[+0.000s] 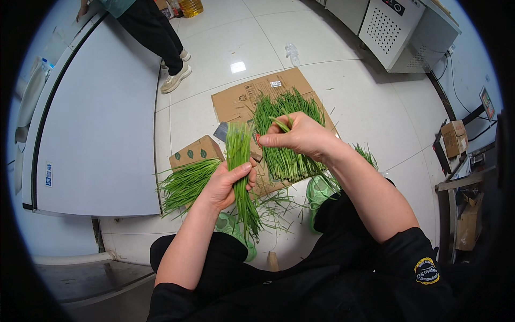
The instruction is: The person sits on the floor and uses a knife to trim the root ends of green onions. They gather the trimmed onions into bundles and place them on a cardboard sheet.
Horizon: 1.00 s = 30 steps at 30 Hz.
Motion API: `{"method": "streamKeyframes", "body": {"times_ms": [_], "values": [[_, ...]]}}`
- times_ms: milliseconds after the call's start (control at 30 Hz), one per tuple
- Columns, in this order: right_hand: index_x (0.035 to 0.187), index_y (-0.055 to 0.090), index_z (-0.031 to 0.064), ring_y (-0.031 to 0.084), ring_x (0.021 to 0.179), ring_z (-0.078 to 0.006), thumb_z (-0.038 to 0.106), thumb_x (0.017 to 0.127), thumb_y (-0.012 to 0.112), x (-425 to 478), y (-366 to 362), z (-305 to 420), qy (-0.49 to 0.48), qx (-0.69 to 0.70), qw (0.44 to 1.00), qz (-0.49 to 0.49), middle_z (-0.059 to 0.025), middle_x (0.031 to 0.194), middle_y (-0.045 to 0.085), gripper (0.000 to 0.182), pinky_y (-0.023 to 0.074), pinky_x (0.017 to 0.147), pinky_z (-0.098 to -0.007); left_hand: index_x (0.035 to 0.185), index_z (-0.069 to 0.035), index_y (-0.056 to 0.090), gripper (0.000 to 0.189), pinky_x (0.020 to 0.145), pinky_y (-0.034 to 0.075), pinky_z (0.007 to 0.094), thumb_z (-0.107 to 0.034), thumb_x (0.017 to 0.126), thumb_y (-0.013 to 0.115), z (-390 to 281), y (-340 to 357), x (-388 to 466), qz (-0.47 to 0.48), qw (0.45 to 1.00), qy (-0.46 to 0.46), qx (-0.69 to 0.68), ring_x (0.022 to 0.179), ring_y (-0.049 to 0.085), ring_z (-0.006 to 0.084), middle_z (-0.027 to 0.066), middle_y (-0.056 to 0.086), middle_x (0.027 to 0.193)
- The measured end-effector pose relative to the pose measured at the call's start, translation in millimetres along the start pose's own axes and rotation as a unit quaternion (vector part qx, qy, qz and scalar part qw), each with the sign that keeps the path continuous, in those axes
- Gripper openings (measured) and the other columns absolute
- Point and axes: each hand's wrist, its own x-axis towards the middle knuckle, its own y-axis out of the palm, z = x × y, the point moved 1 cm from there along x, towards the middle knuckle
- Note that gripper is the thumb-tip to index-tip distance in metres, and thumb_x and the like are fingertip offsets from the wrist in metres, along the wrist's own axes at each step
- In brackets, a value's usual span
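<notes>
My left hand (229,183) is closed around an upright bunch of garlic chives (239,151), pale stem ends at the top and leaves hanging below the fist. To its right, my right hand (299,135) pinches a few loose chive stalks (279,124) between thumb and fingers. Beneath that hand a large pile of chives (281,161) lies on flattened cardboard (231,100). A second pile of chives (189,183) rests at the left against a cardboard box (197,153). Behind the held bunch, a dark flat blade (220,132) is partly hidden.
Loose chive scraps (277,211) litter the tiles between my green shoes (320,191). A white chest-like appliance (96,133) stands left, with a person (149,32) beside it. A crumpled plastic bag (292,54) lies beyond the cardboard. A metal cabinet (386,36) is at the upper right.
</notes>
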Motion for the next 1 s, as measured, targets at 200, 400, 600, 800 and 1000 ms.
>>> {"method": "streamKeyframes", "body": {"times_ms": [200, 400, 600, 800, 1000], "values": [[0.087, 0.066, 0.0025, 0.049, 0.069, -0.0045, 0.028, 0.076, 0.081, 0.6, 8.2, -6.8, -0.009, 0.043, 0.999, -0.016, 0.0021, 0.079, 0.061, 0.032, 0.0396, 0.063, -0.0209, 0.104, -0.004, 0.057, 0.021, 0.060, 0.048, 0.0278, -0.017, 0.089, 0.065, 3.0, 0.6, 1.1, -0.005, 1.000, -0.008, 0.025, 0.066, 0.057, 0.0162, 0.0070, 0.061, 0.077], [0.083, 0.062, 0.0018, 0.053, 0.063, -0.0067, 0.018, 0.080, 0.075, -1.5, 25.6, -6.7, -0.009, 0.141, 0.988, -0.061, -0.0012, 0.075, 0.062, 0.021, 0.0435, 0.056, -0.0228, 0.111, -0.003, 0.054, 0.031, 0.062, 0.049, 0.0283, -0.021, 0.089, 0.067, 8.7, -0.1, 2.8, 0.024, 0.998, -0.012, 0.055, 0.070, 0.059, 0.0165, 0.0077, 0.061, 0.082], [0.082, 0.062, 0.0090, 0.049, 0.058, -0.0038, 0.023, 0.084, 0.073, 3.6, 25.7, -13.7, -0.003, 0.185, 0.981, -0.055, 0.0031, 0.072, 0.060, 0.018, 0.0359, 0.049, -0.0192, 0.121, -0.002, 0.051, 0.041, 0.075, 0.054, 0.0344, -0.025, 0.091, 0.065, 4.2, 0.9, 1.3, 0.032, 0.998, 0.005, -0.046, 0.091, 0.062, 0.0224, 0.0115, 0.063, 0.099], [0.083, 0.059, 0.0138, 0.050, 0.061, -0.0026, 0.026, 0.086, 0.072, 4.4, 21.2, -13.9, 0.005, 0.217, 0.974, -0.061, 0.0060, 0.075, 0.059, 0.018, 0.0305, 0.047, -0.0175, 0.122, -0.002, 0.051, 0.039, 0.086, 0.054, 0.0420, -0.026, 0.093, 0.061, 4.5, -3.9, 3.2, 0.019, 0.993, 0.019, -0.111, 0.098, 0.062, 0.0260, 0.0152, 0.062, 0.107], [0.088, 0.058, 0.0157, 0.051, 0.067, -0.0020, 0.027, 0.090, 0.066, 5.0, 10.6, -8.6, 0.000, 0.222, 0.973, -0.058, 0.0052, 0.085, 0.064, 0.014, 0.0299, 0.050, -0.0171, 0.121, -0.001, 0.051, 0.036, 0.088, 0.053, 0.0423, -0.022, 0.094, 0.059, 3.4, -11.6, 5.4, -0.003, 0.989, 0.045, -0.142, 0.101, 0.062, 0.0258, 0.0151, 0.062, 0.109]]}}
